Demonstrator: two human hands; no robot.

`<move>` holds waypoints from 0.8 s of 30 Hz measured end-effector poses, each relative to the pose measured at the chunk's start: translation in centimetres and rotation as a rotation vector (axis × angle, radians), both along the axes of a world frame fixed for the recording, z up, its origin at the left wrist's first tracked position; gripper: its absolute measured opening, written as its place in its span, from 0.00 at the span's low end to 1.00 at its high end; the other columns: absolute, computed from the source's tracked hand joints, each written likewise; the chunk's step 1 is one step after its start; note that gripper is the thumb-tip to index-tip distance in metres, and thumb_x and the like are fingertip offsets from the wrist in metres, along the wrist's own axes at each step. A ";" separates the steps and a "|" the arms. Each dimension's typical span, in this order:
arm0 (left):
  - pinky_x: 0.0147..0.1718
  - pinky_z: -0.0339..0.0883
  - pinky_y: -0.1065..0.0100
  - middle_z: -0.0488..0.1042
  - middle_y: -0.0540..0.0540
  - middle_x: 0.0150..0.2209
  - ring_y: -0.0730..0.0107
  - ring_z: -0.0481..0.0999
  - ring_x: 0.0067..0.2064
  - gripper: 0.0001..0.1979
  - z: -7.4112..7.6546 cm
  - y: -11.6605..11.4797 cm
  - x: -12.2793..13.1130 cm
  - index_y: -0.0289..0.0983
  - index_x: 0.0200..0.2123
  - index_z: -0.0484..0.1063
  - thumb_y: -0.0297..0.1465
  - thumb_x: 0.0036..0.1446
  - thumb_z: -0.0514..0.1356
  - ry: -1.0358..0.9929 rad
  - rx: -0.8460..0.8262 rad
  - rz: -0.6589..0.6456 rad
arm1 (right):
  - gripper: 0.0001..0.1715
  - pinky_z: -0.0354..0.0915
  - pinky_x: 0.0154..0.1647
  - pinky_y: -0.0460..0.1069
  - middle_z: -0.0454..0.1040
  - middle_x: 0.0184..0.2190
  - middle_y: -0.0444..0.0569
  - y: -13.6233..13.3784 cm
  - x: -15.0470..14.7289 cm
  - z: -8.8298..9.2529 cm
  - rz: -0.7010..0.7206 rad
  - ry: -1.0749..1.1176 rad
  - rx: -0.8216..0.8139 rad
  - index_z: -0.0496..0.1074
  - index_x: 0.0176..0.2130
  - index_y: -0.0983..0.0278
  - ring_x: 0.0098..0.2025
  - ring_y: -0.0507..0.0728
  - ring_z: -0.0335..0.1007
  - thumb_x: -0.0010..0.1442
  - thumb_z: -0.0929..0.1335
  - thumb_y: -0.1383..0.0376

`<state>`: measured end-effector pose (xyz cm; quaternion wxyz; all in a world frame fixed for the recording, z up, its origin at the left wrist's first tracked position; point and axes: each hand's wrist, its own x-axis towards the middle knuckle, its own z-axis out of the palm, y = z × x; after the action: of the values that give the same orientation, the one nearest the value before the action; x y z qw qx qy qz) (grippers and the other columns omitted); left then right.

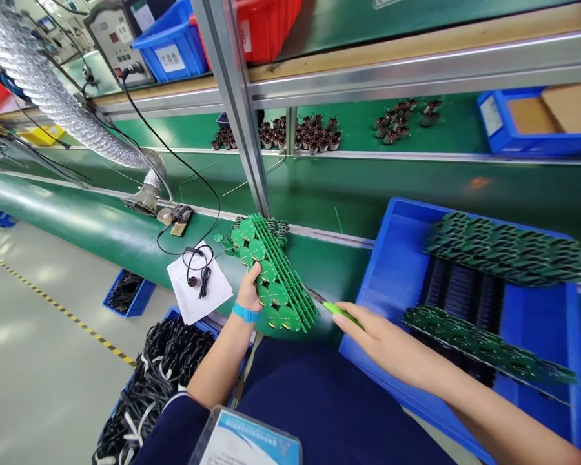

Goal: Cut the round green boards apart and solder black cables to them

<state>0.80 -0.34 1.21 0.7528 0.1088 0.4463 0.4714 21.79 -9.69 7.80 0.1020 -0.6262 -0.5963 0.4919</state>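
Presently, left hand (250,292) holds stack of green boards (274,274), thumb lying on its face, other fingers hidden behind; stack is tilted over green bench (341,261); right hand (368,330) has fingers closed around green-handled tool (339,312), tip close to stack, contact I cannot tell; at right, blue tray (388,258) with other boards (503,248)

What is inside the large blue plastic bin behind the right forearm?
Two groups of green circuit boards, with black ribbed strips between them. The boards and right forearm cover part of the bin; anything underneath is hidden.
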 end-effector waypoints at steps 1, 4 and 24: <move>0.44 0.70 0.56 0.76 0.47 0.31 0.56 0.76 0.42 0.20 0.1 -0.1 0.0 0.35 0.38 0.70 0.38 0.41 0.67 0.004 0.003 0.000 | 0.34 0.61 0.56 0.57 0.69 0.53 0.53 -0.1 0.1 0.1 0.003 -0.011 0.005 0.68 0.50 0.62 0.55 0.63 0.64 0.59 0.53 0.44; 0.44 0.70 0.57 0.77 0.46 0.33 0.56 0.76 0.43 0.19 0.3 -0.2 -0.1 0.36 0.37 0.70 0.38 0.42 0.67 0.021 0.002 0.004 | 0.33 0.59 0.57 0.59 0.68 0.53 0.55 -0.7 0.2 0.0 -0.011 -0.034 0.012 0.67 0.50 0.63 0.55 0.63 0.64 0.59 0.54 0.45; 0.37 0.73 0.58 0.77 0.42 0.31 0.56 0.78 0.39 0.21 -2.3 -0.3 -1.0 0.34 0.34 0.72 0.47 0.49 0.60 -0.123 -0.077 -0.050 | 0.29 0.68 0.34 0.52 0.71 0.36 0.55 8.7 2.6 -4.5 -0.485 0.416 -0.302 0.63 0.42 0.64 0.31 0.55 0.68 0.57 0.56 0.44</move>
<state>-0.18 -0.64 -1.10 0.7940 0.0615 0.4140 0.4409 24.36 -1.02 3.35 0.2415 -0.6442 -0.3172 0.6527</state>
